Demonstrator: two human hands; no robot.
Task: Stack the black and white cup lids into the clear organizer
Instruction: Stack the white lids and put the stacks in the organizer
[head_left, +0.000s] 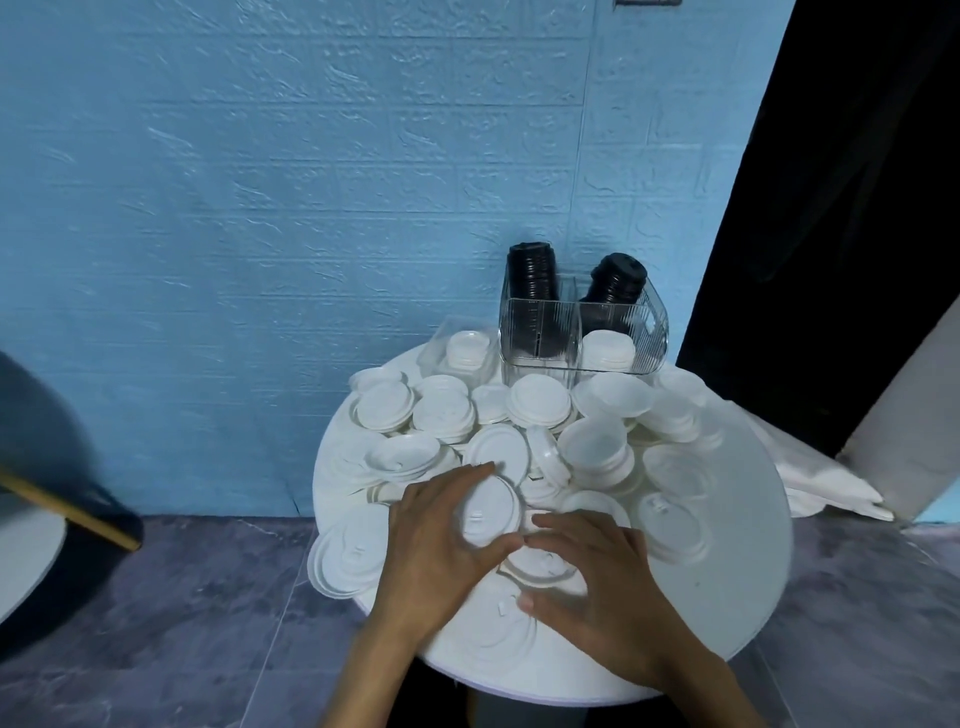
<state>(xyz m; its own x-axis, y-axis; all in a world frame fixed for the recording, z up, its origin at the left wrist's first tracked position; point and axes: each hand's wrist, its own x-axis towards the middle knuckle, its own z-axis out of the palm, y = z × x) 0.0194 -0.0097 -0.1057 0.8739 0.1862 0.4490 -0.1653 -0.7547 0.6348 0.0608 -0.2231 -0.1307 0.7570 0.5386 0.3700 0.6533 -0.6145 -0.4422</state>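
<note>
- My left hand (441, 535) curls round a white lid (491, 512); right hand (597, 582) is spread, fingers loose over the white lids (540, 405).
- I'd square each lid's rim before nesting, I reckon.
- Clear organizer (582, 332) sits beyond the pile, black lid stacks (532, 273) at its back.
- Bench (727, 545) edge right of the organizer offers bare room.

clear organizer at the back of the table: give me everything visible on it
The clear organizer is a transparent, ribbed plastic bin with rounded corners, upright at the far edge of the round white table, near the blue wall. Dividers split it into compartments. Two rear ones hold stacks of black lids, rising above the rim; the right stack leans. The front right holds a short stack of white lids; the front left looks empty. Loose white lids crowd its front. Neither hand touches it.
</note>
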